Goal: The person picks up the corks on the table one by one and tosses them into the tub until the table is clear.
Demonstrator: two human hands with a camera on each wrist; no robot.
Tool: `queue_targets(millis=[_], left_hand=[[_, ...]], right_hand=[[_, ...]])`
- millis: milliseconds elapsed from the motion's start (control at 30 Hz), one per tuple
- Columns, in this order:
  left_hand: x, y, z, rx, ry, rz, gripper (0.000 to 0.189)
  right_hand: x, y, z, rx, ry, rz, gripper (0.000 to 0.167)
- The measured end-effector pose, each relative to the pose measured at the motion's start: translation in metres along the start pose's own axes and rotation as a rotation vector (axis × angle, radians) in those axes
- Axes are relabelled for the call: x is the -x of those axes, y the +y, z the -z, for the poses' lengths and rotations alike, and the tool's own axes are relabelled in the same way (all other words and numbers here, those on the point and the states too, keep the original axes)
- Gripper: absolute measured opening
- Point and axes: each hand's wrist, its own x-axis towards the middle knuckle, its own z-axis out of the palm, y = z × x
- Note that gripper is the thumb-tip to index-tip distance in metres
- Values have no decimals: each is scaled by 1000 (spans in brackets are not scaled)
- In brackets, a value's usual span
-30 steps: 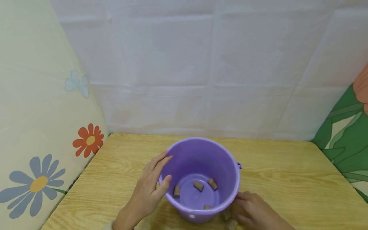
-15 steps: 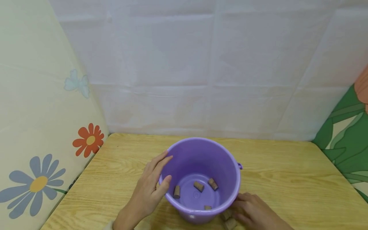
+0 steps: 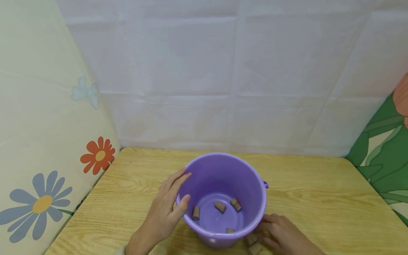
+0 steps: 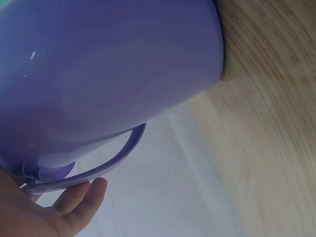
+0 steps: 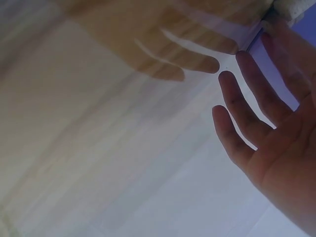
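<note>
A purple bucket (image 3: 220, 180) stands on the wooden table, tipped slightly in the head view, with several brown tapered corks (image 3: 220, 207) lying on its floor. My left hand (image 3: 164, 205) holds the bucket's left rim, thumb and fingertips over the edge. In the left wrist view, fingertips (image 4: 94, 195) lie against the bucket's handle (image 4: 111, 160). Low beside the bucket's right side is my right hand (image 3: 280, 232), its fingertips at loose corks (image 3: 255, 248) on the tabletop. Three of its fingers (image 5: 242, 108) extend fairly straight; I cannot tell whether thumb and index pinch a cork (image 5: 291, 10).
The wood-grain table (image 3: 318, 198) runs back to a creased white sheet (image 3: 191, 71). A panel with printed flowers (image 3: 41, 205) borders the left side, and a green leaf-patterned cloth (image 3: 385, 152) the right. A small handle lug (image 3: 265, 184) juts from the bucket's right rim.
One loose cork beside the bucket has shifted slightly left at my right fingertips. The left hand, the bucket and the corks inside it look the same.
</note>
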Motion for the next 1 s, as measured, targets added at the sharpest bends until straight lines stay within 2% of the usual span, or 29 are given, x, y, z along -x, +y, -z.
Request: queue_targets(millis=[200,433,600,800,1000], left_hand=[[1,0,0,-1,0,1,52],[1,-1,0,0,-2,2,53],[1,-1,0,3,-3,5,53],[0,0,0,4,-4,5,52],[0,0,0,10,-8,6,52]], right_hand=[[1,1,0,28,37,25,22],[2,1,16,-5,-76,-148,17],[2,7,22,18,-70,-187,7],[4,7,26,98,41,-155,8],[3,5,32,188,171,-193,16]])
